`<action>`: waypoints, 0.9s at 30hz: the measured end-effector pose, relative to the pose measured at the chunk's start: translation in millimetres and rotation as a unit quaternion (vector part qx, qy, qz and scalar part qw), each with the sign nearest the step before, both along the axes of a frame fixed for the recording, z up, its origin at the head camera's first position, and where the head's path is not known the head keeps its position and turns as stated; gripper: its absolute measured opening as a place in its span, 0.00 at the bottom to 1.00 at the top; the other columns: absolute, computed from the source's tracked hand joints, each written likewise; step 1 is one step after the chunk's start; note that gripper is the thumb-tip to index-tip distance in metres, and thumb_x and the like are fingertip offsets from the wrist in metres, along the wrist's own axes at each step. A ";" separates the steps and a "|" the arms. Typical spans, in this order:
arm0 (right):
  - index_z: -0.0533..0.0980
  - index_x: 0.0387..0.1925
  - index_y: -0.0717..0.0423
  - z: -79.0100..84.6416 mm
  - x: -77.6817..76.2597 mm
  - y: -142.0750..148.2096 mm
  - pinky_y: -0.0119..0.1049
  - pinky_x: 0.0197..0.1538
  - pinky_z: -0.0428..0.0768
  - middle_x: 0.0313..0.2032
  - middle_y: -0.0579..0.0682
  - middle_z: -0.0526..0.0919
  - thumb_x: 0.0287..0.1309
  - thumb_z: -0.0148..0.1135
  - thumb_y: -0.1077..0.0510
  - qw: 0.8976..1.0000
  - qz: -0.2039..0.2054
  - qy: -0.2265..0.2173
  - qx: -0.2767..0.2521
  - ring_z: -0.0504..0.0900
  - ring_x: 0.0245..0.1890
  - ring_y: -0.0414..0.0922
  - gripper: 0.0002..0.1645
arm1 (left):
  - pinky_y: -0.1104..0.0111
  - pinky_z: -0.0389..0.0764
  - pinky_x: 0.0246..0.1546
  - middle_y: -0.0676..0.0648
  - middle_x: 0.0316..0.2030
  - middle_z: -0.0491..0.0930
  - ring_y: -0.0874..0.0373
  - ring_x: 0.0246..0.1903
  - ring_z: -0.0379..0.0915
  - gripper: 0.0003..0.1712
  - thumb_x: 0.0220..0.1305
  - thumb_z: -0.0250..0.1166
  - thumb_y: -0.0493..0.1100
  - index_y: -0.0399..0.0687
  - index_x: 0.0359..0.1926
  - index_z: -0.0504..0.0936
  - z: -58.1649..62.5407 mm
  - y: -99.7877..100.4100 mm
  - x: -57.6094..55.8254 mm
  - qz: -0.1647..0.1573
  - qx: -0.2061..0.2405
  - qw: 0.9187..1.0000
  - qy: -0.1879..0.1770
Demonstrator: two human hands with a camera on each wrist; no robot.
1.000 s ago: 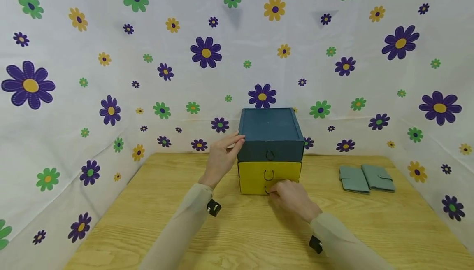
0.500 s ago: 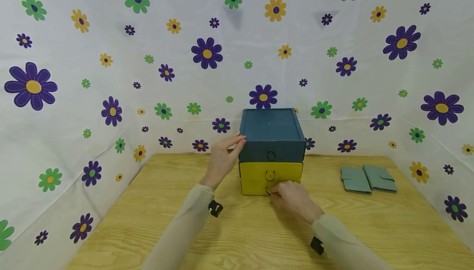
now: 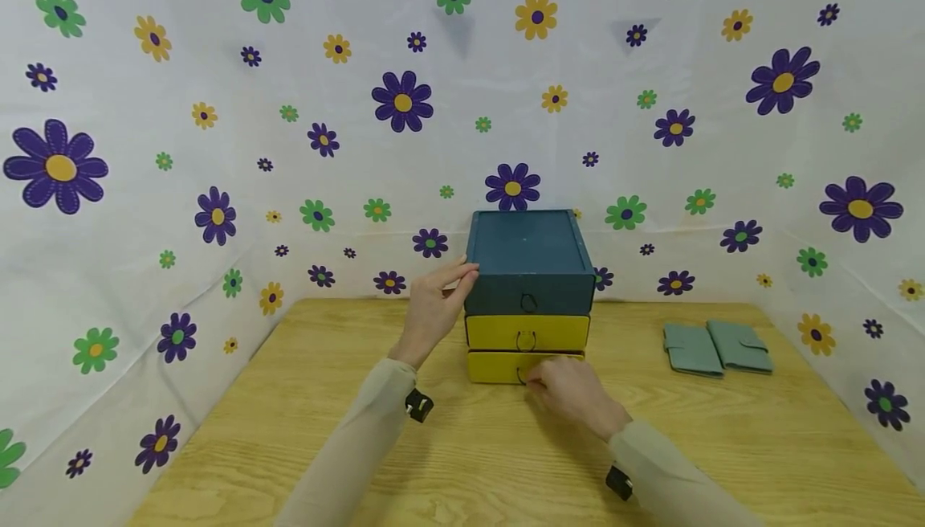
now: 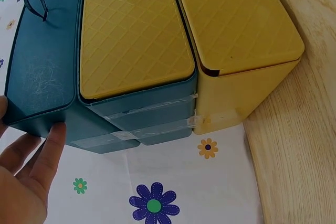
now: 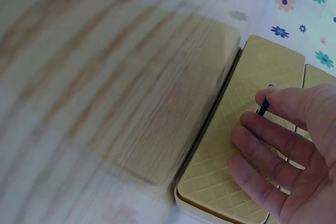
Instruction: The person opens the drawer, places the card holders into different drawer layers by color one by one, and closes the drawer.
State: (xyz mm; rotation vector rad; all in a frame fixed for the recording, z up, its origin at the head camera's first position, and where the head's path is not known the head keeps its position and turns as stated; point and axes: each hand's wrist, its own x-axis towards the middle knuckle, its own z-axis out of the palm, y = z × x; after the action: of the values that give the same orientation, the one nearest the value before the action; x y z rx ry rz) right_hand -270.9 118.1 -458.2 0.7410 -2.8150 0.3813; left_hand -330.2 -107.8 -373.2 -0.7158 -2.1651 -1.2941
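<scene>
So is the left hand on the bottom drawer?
No, the left hand rests against the side of the blue top of the box, while the right hand is at the bottom drawer.

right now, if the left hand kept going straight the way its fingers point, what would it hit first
The left hand points right, and its fingertips already seem to touch the left side of the teal drawer box. Going on, it would press into that wall first; nothing else lies between them.
</scene>
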 end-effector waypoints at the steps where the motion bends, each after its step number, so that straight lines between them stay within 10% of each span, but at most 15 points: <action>1: 0.88 0.36 0.47 0.2 0.2 0.0 0.34 0.28 0.79 0.34 0.43 0.89 0.61 0.65 0.58 1.000 0.001 -0.002 0.000 0.82 0.29 0.38 0.07 | 0.68 0.85 0.41 0.40 0.61 0.77 0.50 0.55 0.80 0.16 0.69 0.62 0.46 0.47 0.53 0.85 0.1 -0.1 -0.1 -0.001 0.000 1.000 -0.001; 27: 0.88 0.35 0.49 4.5 17.9 2.8 0.31 0.30 0.81 0.32 0.42 0.89 0.57 0.69 0.57 0.999 0.038 0.030 0.019 0.83 0.28 0.35 0.05 | 0.68 0.86 0.41 0.42 0.61 0.77 0.50 0.56 0.79 0.16 0.69 0.61 0.47 0.48 0.53 0.85 -0.4 -0.3 -0.2 0.000 0.005 1.000 0.002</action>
State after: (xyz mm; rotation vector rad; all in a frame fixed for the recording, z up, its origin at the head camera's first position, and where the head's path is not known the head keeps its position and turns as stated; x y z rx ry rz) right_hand -253.1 120.9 -453.7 0.8552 -2.7498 0.3141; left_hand -330.4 -108.1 -373.7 -0.7134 -2.1551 -1.3010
